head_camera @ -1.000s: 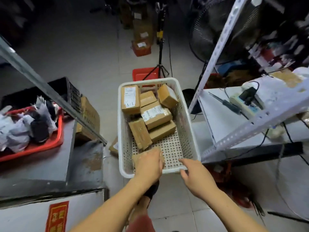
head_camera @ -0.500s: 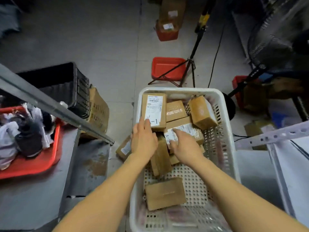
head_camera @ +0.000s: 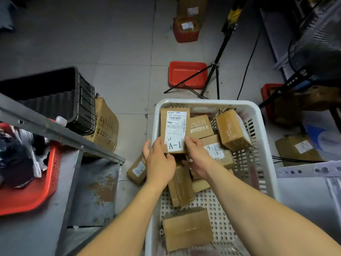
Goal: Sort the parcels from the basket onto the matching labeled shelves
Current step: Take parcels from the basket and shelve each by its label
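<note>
Both hands meet on the parcel marked A-1 (head_camera: 175, 131) at the upper left inside the white basket (head_camera: 265, 145). The left hand (head_camera: 159, 163) has its grip curled at the parcel's lower left corner, thumb over the bottom edge. The right hand (head_camera: 198, 159) pinches the lower right edge, fingertips on the white label. How far the fingers reach under the box is hidden by the box itself.

Around it lie other brown parcels: a small taped one (head_camera: 200, 126) just right of it, a tilted box (head_camera: 232, 130) leaning toward the basket's right wall, a labeled parcel (head_camera: 216, 152) partly covered by the right wrist, a long one (head_camera: 181, 187) running under both forearms, and a plain box (head_camera: 187, 228) low in the frame. The basket's near rim is cut off by the bottom edge.

Left of the basket, a small labeled box (head_camera: 137, 169) sits on the floor, half hidden behind the left hand. Farther left stand a worn metal bench (head_camera: 92, 193), a red tray (head_camera: 27, 198) of dark, indistinct bundles cut by the frame edge, a black crate (head_camera: 55, 93) and a printed carton (head_camera: 106, 124). In the upper middle a tripod (head_camera: 214, 71) straddles a red bin (head_camera: 187, 73). The right side is dark and blurred.

Half a second ago the left hand lay flat on the A-1 label and the right hand rested on the labeled parcel; now both have closed on the A-1 parcel.
</note>
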